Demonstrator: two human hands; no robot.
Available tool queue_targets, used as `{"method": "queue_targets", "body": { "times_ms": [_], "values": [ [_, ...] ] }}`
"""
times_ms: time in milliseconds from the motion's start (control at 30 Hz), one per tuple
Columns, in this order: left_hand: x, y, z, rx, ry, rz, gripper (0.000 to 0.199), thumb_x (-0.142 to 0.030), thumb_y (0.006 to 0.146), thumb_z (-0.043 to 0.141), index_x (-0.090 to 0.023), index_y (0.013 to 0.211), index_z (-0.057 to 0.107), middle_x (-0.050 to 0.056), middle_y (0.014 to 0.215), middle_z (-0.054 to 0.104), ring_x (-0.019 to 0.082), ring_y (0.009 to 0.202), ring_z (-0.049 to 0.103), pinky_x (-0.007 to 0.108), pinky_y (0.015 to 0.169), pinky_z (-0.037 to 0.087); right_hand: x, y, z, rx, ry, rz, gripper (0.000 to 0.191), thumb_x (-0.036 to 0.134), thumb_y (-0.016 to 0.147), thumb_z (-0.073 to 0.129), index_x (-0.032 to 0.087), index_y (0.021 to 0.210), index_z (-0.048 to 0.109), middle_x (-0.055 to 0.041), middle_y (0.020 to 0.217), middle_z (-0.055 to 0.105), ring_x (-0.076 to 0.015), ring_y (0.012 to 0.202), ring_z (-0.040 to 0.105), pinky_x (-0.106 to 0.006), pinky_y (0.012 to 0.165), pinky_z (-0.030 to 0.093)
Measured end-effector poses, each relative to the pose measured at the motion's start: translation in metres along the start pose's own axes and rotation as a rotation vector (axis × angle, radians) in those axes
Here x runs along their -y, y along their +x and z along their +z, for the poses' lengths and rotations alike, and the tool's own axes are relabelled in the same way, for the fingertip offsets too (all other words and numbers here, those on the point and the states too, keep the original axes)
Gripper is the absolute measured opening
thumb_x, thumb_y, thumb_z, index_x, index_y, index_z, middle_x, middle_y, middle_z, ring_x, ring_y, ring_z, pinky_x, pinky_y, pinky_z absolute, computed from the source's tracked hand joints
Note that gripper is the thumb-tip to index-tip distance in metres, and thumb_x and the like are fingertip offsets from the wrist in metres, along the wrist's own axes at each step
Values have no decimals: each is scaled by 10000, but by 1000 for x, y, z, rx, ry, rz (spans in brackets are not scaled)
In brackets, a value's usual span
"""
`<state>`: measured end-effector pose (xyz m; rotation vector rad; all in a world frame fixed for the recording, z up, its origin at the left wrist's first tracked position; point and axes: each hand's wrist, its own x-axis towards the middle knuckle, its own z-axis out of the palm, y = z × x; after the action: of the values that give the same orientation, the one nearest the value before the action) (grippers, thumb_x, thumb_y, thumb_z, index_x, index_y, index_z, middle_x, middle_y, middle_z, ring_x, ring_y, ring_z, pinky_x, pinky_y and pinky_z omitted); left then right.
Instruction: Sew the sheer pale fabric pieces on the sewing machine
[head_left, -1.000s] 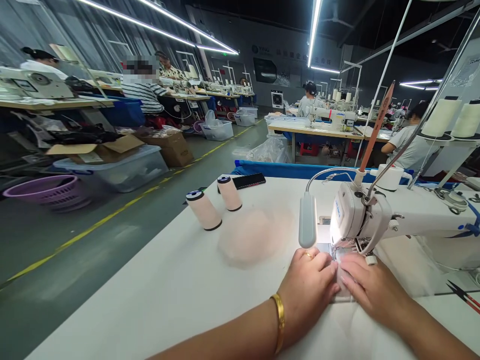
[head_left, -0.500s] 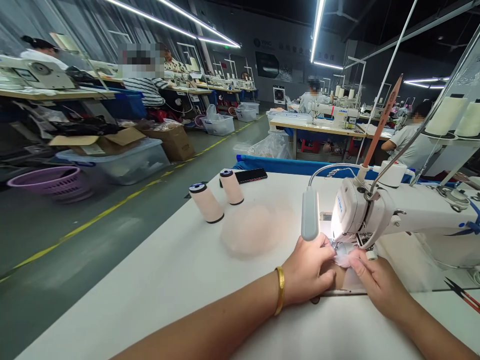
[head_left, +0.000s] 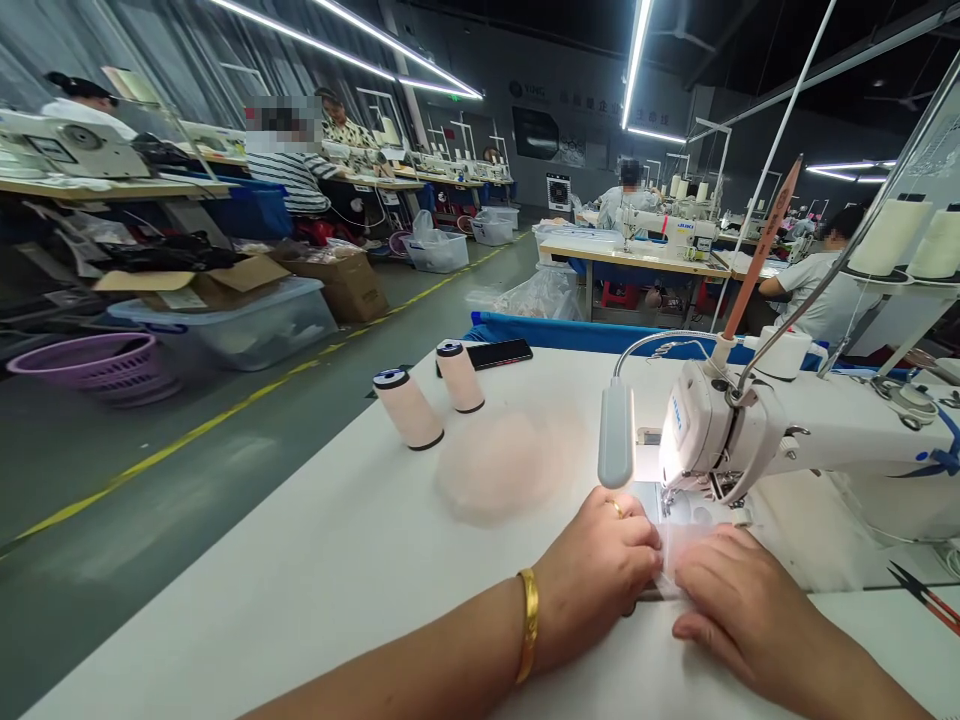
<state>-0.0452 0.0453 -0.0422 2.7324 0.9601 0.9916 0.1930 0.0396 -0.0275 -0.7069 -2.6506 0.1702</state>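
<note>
Just in front of the needle area of a white sewing machine (head_left: 705,425), my left hand (head_left: 604,570) pinches the left edge of a sheer pale fabric piece (head_left: 672,548). To its right, my right hand (head_left: 739,600) lies over the same fabric with its fingers bent and the thumb apart; its fingertips rest on the cloth. A lit grey lamp (head_left: 616,437) hangs left of the machine head. A heap of sheer pink fabric (head_left: 510,465) lies on the white table (head_left: 315,570).
Two thread cones (head_left: 409,410) and a black phone (head_left: 499,354) stand and lie at the table's far edge. Red-handled snips (head_left: 930,600) are at the right. Beyond are other people at machines, a purple basket (head_left: 97,370) and a cardboard box (head_left: 345,285).
Both hands have moved back from the needle area toward the table's near edge. My right hand has changed from a pinch to lying over the fabric. The view has shifted slightly.
</note>
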Motion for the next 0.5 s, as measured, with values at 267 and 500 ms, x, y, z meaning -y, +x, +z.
{"method": "queue_targets", "body": {
  "times_ms": [267,500],
  "values": [
    [1,0,1,35,5,-23,157,-88,900,642,-221,869,719,-11,906,772,216,919,639,406,832,349,-5,-5,2,64,-2,81,217,348,1088,487,236,903,469,-12,895,640,-212,813,573,-340,778,393],
    [9,8,-1,56,94,-16,181,-109,950,599,-221,919,738,33,896,759,209,889,650,380,797,393,-9,-2,4,47,-41,102,92,279,1082,496,224,1048,562,-55,1001,707,-244,885,655,-359,777,439]
  ]
}}
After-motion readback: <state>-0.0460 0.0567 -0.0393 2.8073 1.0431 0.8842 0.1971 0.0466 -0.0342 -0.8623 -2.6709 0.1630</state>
